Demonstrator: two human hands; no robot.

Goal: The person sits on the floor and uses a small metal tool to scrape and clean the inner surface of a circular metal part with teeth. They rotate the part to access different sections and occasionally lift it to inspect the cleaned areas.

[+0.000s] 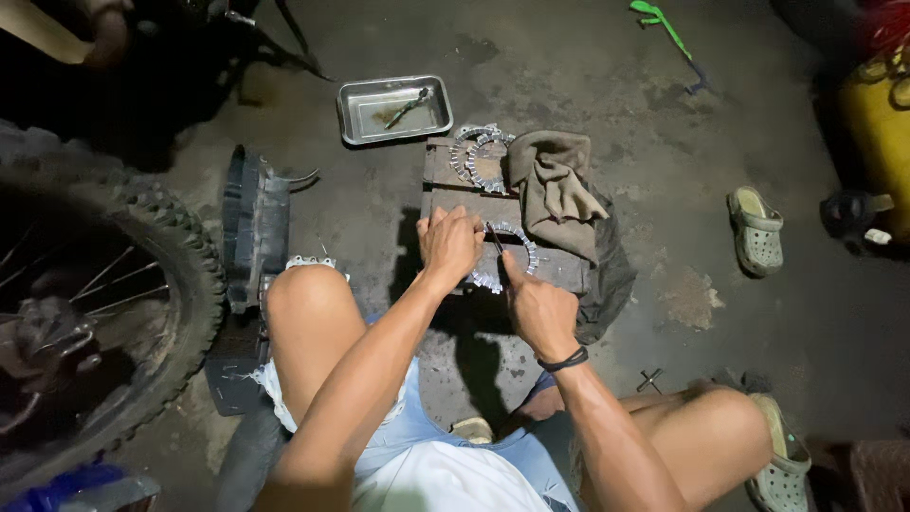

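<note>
I squat over a low wooden board (pixel 445 180) on the floor. My left hand (pixel 448 245) presses down on a toothed metal ring (pixel 519 237) lying on the board. My right hand (pixel 533 301) grips a thin dark tool (pixel 494 237) whose tip touches the ring's inner edge. Two or more similar toothed rings (pixel 479 156) are stacked at the far end of the board. A crumpled brown rag (pixel 555 190) lies on the board just right of the rings.
A steel tray (pixel 353 118) holding a small wrench stands beyond the board. A knobby motorcycle tyre (pixel 166 237) and a black plastic part (pixel 251 228) are at my left. A grey clog (pixel 758 230), a yellow container (pixel 877 133) and a green tool (pixel 664 24) lie to the right.
</note>
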